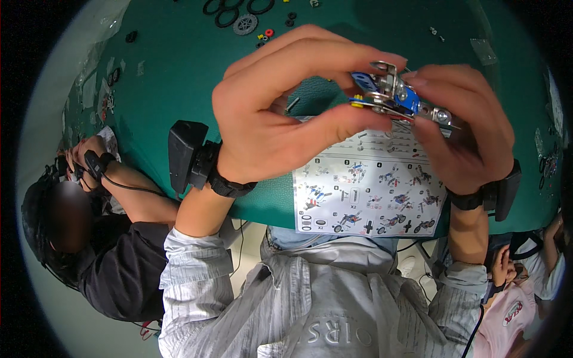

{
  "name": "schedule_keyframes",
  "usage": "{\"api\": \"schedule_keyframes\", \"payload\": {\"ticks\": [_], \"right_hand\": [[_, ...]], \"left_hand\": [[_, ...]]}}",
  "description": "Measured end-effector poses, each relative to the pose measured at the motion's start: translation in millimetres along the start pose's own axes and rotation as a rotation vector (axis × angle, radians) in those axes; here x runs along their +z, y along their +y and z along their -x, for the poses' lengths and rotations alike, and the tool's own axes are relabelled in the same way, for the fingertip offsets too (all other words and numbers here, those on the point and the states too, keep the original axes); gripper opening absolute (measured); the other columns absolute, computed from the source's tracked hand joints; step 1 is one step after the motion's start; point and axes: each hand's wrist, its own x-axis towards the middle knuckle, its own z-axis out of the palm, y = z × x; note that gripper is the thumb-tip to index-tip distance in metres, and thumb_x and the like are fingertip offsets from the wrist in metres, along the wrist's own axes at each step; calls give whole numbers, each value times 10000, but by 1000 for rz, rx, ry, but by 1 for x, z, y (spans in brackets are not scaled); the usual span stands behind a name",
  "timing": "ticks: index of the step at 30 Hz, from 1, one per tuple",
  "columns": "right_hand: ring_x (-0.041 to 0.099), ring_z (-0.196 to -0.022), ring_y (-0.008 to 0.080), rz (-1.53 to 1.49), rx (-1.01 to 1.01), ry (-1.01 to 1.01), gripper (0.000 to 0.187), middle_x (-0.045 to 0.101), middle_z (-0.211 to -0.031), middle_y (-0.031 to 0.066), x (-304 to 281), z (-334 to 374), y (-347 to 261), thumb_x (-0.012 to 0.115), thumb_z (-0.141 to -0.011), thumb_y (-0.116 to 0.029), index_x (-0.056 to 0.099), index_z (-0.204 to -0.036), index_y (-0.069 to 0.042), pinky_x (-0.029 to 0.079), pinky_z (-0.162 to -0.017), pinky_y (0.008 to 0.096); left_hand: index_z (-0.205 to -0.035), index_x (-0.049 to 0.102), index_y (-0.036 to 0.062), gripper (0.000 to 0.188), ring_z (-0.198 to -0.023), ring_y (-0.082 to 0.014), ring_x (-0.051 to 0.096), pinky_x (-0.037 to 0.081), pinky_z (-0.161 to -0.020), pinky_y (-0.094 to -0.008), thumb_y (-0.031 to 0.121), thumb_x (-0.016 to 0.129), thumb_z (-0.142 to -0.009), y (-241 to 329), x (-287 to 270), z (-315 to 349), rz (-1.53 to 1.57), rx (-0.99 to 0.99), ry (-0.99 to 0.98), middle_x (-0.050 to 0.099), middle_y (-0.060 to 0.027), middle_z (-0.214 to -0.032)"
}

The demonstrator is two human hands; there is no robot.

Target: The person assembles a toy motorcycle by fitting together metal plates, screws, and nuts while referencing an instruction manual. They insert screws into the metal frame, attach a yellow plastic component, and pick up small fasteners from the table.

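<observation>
A small model assembly [404,99] of blue plates, silver metal brackets and bolts, with a yellow piece at its left end, is held up above the table between both hands. My left hand [292,104] pinches its left side, thumb below and index finger on top. My right hand [468,119] grips the other side with thumb and fingers. Under the hands lies a printed instruction sheet [370,191] with step drawings of a model motorcycle. The fingers hide parts of the assembly.
On the green table [161,89], black rubber rings [227,17], a grey spoked wheel [245,24] and a red ring [269,33] lie at the far side. Small screws [437,34] lie far right. A person in black [125,268] sits to the left; others are at the lower right.
</observation>
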Motion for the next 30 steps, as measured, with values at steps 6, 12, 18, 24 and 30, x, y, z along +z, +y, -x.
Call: {"api": "schedule_keyframes", "payload": {"ticks": [6,12,18,24,30], "right_hand": [[674,-994,274,-150,218,-21,353,675,-1124,218,7,5,-2,734,-854,32,646,-1188,99,547,-837,324],[650,-1020,211,-445,510,43,403,655,-1154,154,18,5,-9,744,-809,71,647,-1200,77,527,-893,317],[670,-975,251,-132,290,29,422,688,-1106,166,9,2,-5,781,-738,96,681,-1146,54,535,-878,337],[665,-970,288,157,59,-52,466,710,-1084,158,-3,-9,-11,835,-667,41,715,-1116,19,520,-835,374],[671,-954,255,254,5,-68,461,718,-1077,128,-1,-9,-8,835,-691,24,716,-1136,-8,526,-817,359]], "left_hand": [[-1289,601,-113,567,-1088,-273,713,578,-956,-375,-41,853,-787,-8,5,2,80,-61,91,670,-261,-1281],[-1309,596,-101,559,-1079,-244,715,585,-949,-360,-32,841,-812,-14,10,4,208,-145,112,672,-250,-1287],[-1221,648,-66,471,-1099,-270,703,559,-976,-378,-54,834,-789,-14,12,-3,177,-104,113,704,-204,-1204],[-1043,701,-16,397,-995,-287,706,542,-904,-373,-47,815,-664,-13,1,-11,-293,214,-15,727,-194,-1110],[-1054,696,-34,388,-986,-281,705,548,-874,-354,-49,802,-682,-9,5,-10,-444,289,14,726,-198,-1081]]}}
